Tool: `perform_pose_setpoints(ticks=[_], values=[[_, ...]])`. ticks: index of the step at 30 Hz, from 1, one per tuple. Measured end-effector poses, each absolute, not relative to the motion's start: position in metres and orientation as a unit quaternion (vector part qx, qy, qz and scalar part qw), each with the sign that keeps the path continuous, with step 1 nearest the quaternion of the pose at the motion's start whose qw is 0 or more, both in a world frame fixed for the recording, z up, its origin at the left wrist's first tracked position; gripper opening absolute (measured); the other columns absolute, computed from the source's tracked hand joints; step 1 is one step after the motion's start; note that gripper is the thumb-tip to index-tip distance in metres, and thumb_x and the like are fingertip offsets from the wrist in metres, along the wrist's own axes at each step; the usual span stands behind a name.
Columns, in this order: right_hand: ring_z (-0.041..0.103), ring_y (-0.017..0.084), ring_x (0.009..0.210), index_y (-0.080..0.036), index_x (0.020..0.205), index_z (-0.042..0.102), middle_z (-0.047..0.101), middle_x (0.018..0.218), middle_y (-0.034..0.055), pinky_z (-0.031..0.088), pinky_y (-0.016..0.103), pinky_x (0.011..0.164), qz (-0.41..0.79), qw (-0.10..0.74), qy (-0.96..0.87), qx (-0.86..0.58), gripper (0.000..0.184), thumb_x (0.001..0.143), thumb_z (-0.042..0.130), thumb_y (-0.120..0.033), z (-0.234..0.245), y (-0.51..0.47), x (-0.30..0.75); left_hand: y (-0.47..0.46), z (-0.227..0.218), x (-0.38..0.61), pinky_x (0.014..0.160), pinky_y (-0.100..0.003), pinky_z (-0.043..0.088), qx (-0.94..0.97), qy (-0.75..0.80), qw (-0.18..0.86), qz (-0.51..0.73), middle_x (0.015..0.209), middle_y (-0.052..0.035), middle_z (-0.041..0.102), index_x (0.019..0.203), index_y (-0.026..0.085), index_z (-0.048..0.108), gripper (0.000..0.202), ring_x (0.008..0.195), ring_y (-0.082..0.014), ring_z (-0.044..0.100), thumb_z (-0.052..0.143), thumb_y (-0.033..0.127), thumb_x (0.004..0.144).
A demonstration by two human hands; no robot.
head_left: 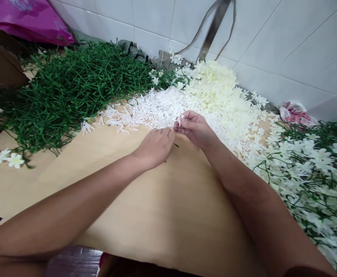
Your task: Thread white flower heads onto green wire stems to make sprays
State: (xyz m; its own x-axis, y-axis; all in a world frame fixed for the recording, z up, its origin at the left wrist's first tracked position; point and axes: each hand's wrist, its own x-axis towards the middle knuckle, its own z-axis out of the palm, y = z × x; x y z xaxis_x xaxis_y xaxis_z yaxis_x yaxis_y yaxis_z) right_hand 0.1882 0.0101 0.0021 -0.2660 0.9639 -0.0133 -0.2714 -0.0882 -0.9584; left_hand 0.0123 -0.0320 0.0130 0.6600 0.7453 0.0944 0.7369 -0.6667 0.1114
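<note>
Item: white piece (180,120), small, pinched at the fingertips of the right hand (195,129); its shape is too small to make out.
Item: green stem (176,145), only a short tip showing beyond the left hand (156,146), which is curled closed over the rest.
Hands: knuckles nearly touching, at the middle of the tan surface (156,215), just at the near edge of the white stamen heap (153,109).
Behind: cream petal heap (214,86) toward the far edge, against the tiled wall (272,34).
Far left corner: green stem pile (70,88); magenta bag (27,19), cut off by the frame.
Left edge: three loose flowers (2,156).
Right edge: finished flower sprigs (309,169), running out of frame; pink bag (295,113) partly hidden.
Open room: bare tan sheet from the hands to the near edge, crossed only by both forearms.
</note>
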Motion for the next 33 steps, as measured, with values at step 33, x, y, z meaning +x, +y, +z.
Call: perform_pose_setpoints(ticks=[33], values=[[0.067,0.012,0.071,-0.022,0.068,0.065,0.070,0.070,-0.0053,0.055,0.034,0.087,0.623,0.580,-0.383,-0.358,0.036,0.052,0.092,-0.040,-0.025,-0.052,0.175,-0.021,-0.012,0.003,0.048,-0.022,0.026,0.650,0.333,0.590,0.343,0.054,0.0037,0.047,0.063,0.016,0.052,0.044,0.049,-0.0063,0.037,0.069,0.056,0.073]])
